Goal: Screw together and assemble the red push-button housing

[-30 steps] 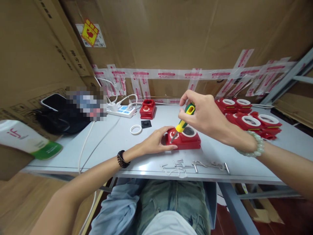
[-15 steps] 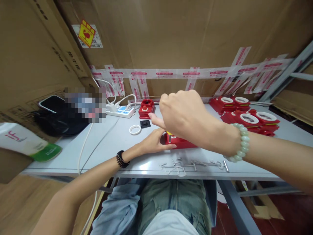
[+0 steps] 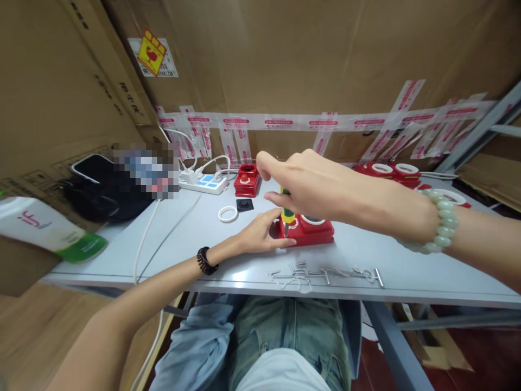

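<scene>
My right hand (image 3: 301, 182) is closed round the top of a yellow-and-green screwdriver (image 3: 287, 216), which stands nearly upright. Its metal tip points down at the left end of a red plastic housing (image 3: 311, 236); whether it sits in a screw is too small to tell. Thumb and fingers of my left hand (image 3: 262, 233) grip that left end against the table. A white ring shows on the housing, partly behind my right hand. Close to the table's front edge lie several small screws and metal pins (image 3: 301, 267), with a T-shaped metal piece (image 3: 379, 278) at their right.
A second red housing (image 3: 247, 182), a black square part (image 3: 245, 205) and a white ring (image 3: 228, 214) lie behind my left hand. More red housings (image 3: 386, 172) stand back right. At left are a power strip (image 3: 203, 183), a phone (image 3: 93, 168) and a white-green bottle (image 3: 52, 231).
My right hand has turned at the wrist and opened its thumb side, so the screwdriver and more of the red housing show. My left hand keeps its hold. The view has shifted slightly.
</scene>
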A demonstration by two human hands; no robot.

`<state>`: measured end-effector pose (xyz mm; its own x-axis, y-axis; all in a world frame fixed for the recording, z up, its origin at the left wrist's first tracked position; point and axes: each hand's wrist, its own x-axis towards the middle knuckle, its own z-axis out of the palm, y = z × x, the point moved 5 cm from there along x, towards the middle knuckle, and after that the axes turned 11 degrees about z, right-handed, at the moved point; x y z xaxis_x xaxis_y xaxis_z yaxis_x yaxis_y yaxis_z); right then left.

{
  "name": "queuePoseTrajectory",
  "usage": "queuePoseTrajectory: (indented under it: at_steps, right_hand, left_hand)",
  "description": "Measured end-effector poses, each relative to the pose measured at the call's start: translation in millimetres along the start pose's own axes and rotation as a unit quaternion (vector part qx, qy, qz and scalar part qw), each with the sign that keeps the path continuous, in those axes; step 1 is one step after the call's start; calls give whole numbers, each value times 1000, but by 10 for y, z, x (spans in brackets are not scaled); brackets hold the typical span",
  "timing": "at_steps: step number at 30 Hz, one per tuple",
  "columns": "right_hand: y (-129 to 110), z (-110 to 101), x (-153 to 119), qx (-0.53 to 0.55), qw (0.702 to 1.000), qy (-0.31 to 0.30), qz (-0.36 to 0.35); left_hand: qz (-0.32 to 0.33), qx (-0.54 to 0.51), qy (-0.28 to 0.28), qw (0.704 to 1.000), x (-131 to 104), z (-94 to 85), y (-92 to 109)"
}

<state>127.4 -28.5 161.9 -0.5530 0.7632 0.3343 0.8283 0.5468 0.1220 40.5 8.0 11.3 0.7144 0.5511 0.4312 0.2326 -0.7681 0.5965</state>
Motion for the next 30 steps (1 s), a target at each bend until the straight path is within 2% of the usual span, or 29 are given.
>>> queuePoseTrajectory:
  at_steps: [3,5,12,15,18,21,25,28,30]
  right_hand:
    - [-10,4,-13,24,999,-28,-32]
    - [4,-6,-31,23,999,-29,-24]
    - [170,-55,-51,-60,989,17,136]
    - [221,-57,-21,-57,984,48,161]
    - [195,-31,15,-30,992,38,114]
    - [101,-46,12,5,1000,3,19]
    - [6,-106,-61,11,995,-57,-86]
    - [28,-114,-96,10,994,-66,-88]
    - [95,-108,-87,10,999,-36,-30]
  left_hand:
    - [5,-5,6,1000,0,-4,-3]
    - [5,-2,5,1000,-3,2,-16]
    - [-17,0,5,1000,-6,2,-23]
    - [-15,-5,4,1000,5,-9,-1]
    - [1,-2,2,1000,13,-18,13]
    - [9,3,-4,1000,9,-9,0]
    - [-1,14,-4,1000,-10,9,-46]
    - [6,7,2,1000,-17,16,-49]
    - [10,7,6,1000,-16,11,-39]
